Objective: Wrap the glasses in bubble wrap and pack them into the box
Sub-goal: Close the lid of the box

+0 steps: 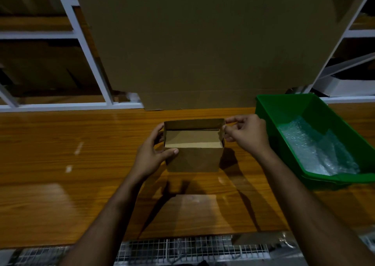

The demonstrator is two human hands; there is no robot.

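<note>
A small brown cardboard box (192, 161) stands open on the wooden table, its inside showing only bare cardboard. My left hand (151, 156) grips its left side, thumb on the front rim. My right hand (246, 135) pinches the flap at the box's upper right corner. Bubble wrap (316, 150) lies in a green plastic bin (284, 107) to the right. No glasses are visible.
A large sheet of cardboard (203, 42) leans upright behind the box. White metal shelving (85, 48) with cartons stands at the back left and right. A wire mesh rack (182, 249) runs below the table's (60, 184) near edge.
</note>
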